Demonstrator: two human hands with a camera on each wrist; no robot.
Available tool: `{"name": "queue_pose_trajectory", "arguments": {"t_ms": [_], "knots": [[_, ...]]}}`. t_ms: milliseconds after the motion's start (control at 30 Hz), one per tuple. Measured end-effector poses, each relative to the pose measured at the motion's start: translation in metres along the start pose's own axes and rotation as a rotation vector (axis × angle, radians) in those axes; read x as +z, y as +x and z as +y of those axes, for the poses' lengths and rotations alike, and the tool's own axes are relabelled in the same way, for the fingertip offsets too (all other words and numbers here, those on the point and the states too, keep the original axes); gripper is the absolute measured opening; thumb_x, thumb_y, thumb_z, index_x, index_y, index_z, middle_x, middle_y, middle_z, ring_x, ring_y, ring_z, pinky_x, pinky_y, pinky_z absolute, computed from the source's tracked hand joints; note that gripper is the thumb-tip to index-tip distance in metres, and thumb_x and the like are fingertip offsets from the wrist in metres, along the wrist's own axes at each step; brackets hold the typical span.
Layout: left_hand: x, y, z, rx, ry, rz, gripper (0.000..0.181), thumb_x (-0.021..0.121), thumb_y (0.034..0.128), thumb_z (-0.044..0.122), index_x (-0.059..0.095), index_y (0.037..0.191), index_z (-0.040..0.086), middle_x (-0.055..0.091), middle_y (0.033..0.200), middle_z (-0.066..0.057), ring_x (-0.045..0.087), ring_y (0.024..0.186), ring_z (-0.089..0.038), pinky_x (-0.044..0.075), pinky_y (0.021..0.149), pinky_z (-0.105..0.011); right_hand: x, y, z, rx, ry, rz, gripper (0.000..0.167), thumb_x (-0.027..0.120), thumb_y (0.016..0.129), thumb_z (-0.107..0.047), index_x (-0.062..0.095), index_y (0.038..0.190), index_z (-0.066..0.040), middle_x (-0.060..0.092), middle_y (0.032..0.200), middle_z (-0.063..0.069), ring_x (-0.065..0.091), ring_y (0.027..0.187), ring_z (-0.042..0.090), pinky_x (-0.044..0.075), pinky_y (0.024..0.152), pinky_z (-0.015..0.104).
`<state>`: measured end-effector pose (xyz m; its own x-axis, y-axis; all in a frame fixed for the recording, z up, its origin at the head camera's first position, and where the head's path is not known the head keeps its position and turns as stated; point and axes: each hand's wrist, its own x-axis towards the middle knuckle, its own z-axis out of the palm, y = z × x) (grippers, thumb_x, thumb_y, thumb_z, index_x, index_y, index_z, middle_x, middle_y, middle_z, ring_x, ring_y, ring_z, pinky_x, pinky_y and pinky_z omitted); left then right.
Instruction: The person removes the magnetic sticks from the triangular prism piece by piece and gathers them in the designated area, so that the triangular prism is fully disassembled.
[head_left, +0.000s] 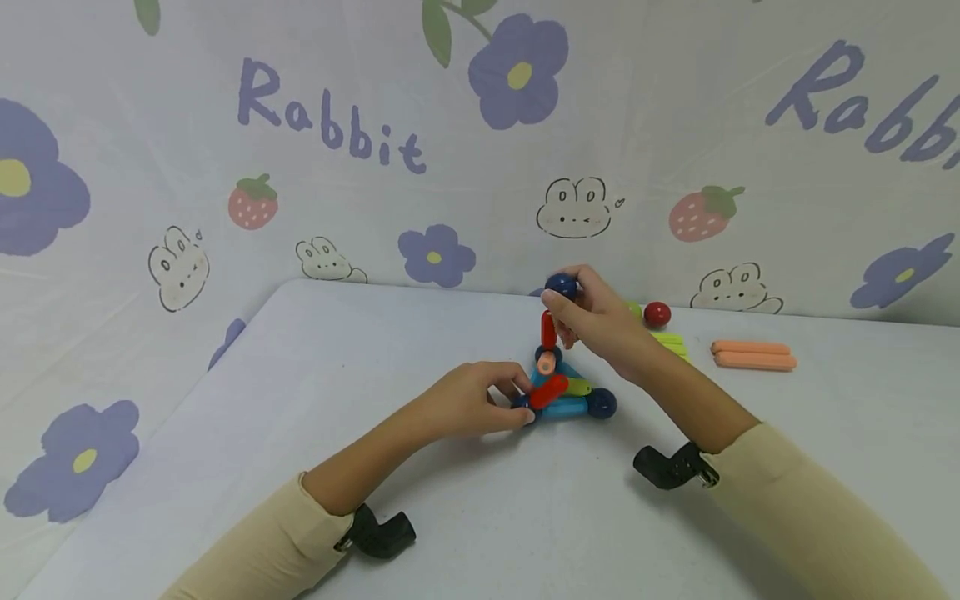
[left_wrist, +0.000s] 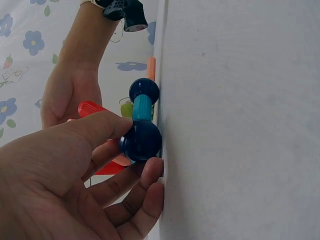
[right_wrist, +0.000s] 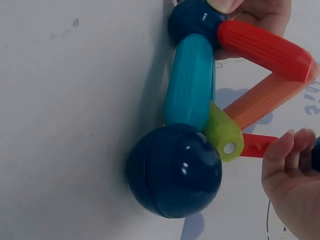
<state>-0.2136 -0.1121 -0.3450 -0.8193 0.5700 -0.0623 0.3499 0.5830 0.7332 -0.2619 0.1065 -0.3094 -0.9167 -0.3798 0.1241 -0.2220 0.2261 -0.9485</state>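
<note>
A triangle of blue rods (head_left: 564, 407) joined by dark blue balls (head_left: 602, 403) lies on the white table. My left hand (head_left: 480, 400) pinches its left corner ball (left_wrist: 142, 141) between thumb and fingers. From that ball a red rod (right_wrist: 265, 50) slants up, beside a peach rod (right_wrist: 270, 100) and a green rod (right_wrist: 223, 135). My right hand (head_left: 609, 325) holds another dark blue ball (head_left: 562, 287) above the back corner, over an upright red rod (head_left: 549, 330). Whether this ball touches the rod's top is hidden by the fingers.
On the table (head_left: 375, 333) behind and right of my right hand lie a red ball (head_left: 657, 314), a green ball (head_left: 635, 309), yellow-green rods (head_left: 670, 344) and two peach rods (head_left: 753, 355). A printed cloth (head_left: 480, 150) hangs behind the table's back edge.
</note>
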Motion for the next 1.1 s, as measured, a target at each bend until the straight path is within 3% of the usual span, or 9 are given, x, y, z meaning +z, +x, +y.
{"name": "queue_pose_trajectory", "arguments": {"t_ms": [167, 267, 500, 600, 733, 933, 1100], "knots": [[0.0, 0.001, 0.0, -0.004, 0.0, 0.004, 0.017, 0.073, 0.0915, 0.024, 0.066, 0.107, 0.021, 0.069, 0.1, 0.003, 0.065, 0.077, -0.013, 0.055, 0.066, -0.027, -0.005, 0.005, 0.005, 0.006, -0.177, 0.113, 0.047, 0.061, 0.101, -0.023, 0.044, 0.14, -0.002, 0.06, 0.119, 0.019, 0.056, 0.098, 0.035, 0.054, 0.08, 0.038], [0.0, 0.001, 0.0, -0.011, 0.002, 0.002, 0.018, 0.073, 0.0916, 0.024, 0.066, 0.108, 0.021, 0.069, 0.1, 0.003, 0.065, 0.078, -0.013, 0.055, 0.066, -0.027, -0.012, 0.008, 0.009, 0.009, -0.274, 0.153, 0.049, 0.063, 0.099, -0.02, 0.041, 0.138, -0.001, 0.06, 0.124, 0.022, 0.057, 0.102, 0.035, 0.053, 0.089, 0.044], [0.001, 0.0, 0.001, -0.025, 0.009, 0.006, 0.018, 0.073, 0.0917, 0.024, 0.066, 0.108, 0.021, 0.069, 0.101, 0.004, 0.065, 0.08, -0.013, 0.055, 0.067, -0.028, -0.036, 0.018, 0.017, -0.025, -0.603, 0.149, 0.045, 0.069, 0.094, -0.011, 0.054, 0.134, 0.002, 0.061, 0.125, 0.023, 0.058, 0.111, 0.037, 0.052, 0.091, 0.05], [0.001, 0.0, 0.001, -0.033, 0.011, 0.006, 0.018, 0.073, 0.0915, 0.025, 0.066, 0.108, 0.022, 0.069, 0.1, 0.004, 0.065, 0.08, -0.013, 0.055, 0.068, -0.027, -0.046, 0.023, 0.022, -0.013, -0.685, 0.128, 0.048, 0.07, 0.093, -0.01, 0.053, 0.136, 0.001, 0.061, 0.126, 0.025, 0.056, 0.115, 0.041, 0.049, 0.095, 0.054], [0.001, -0.001, 0.001, -0.044, 0.008, 0.005, 0.018, 0.073, 0.0913, 0.025, 0.066, 0.108, 0.022, 0.068, 0.1, 0.005, 0.065, 0.08, -0.013, 0.055, 0.068, -0.028, -0.055, 0.03, 0.029, 0.014, -0.748, 0.101, 0.043, 0.073, 0.092, -0.015, 0.055, 0.128, 0.0, 0.063, 0.121, 0.026, 0.054, 0.115, 0.042, 0.046, 0.096, 0.056], [0.001, -0.002, 0.002, -0.051, 0.007, 0.005, 0.018, 0.073, 0.0913, 0.025, 0.066, 0.108, 0.022, 0.068, 0.1, 0.005, 0.065, 0.08, -0.014, 0.055, 0.067, -0.028, -0.058, 0.039, 0.042, 0.049, -0.88, 0.11, 0.036, 0.078, 0.087, -0.025, 0.065, 0.109, 0.0, 0.065, 0.1, 0.018, 0.053, 0.096, 0.035, 0.049, 0.081, 0.047], [0.001, -0.003, 0.003, -0.048, 0.01, 0.004, 0.019, 0.073, 0.0915, 0.025, 0.066, 0.108, 0.022, 0.068, 0.101, 0.004, 0.065, 0.08, -0.013, 0.055, 0.067, -0.028, -0.054, 0.044, 0.047, 0.09, -0.999, 0.118, 0.036, 0.079, 0.086, -0.031, 0.066, 0.098, 0.0, 0.062, 0.087, 0.014, 0.05, 0.09, 0.033, 0.045, 0.076, 0.045]]}}
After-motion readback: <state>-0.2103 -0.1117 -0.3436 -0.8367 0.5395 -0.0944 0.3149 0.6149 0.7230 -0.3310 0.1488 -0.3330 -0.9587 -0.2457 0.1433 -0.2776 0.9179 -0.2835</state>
